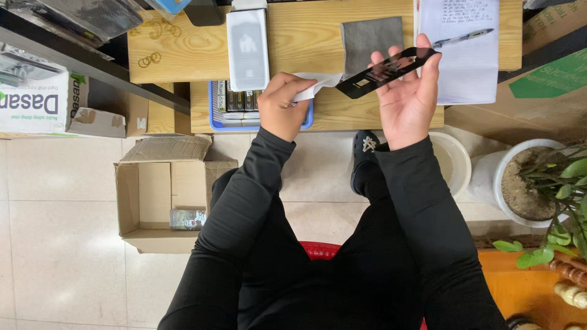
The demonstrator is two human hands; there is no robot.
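My right hand (408, 98) holds a flat black rectangular panel (385, 72), like a glass screen sheet, by its edges between thumb and fingertips, tilted over the wooden table (306, 36). My left hand (282, 105) is closed on a small white wipe or paper (315, 87) whose free end touches the panel's left end. Both arms wear black sleeves.
On the table lie a white flat package (247, 47), a grey cloth (370, 36), a paper sheet with a pen (468, 43) and a blue tray (238, 104) of small boxes. An open cardboard box (160, 195) stands on the floor at left, a potted plant (532, 177) at right.
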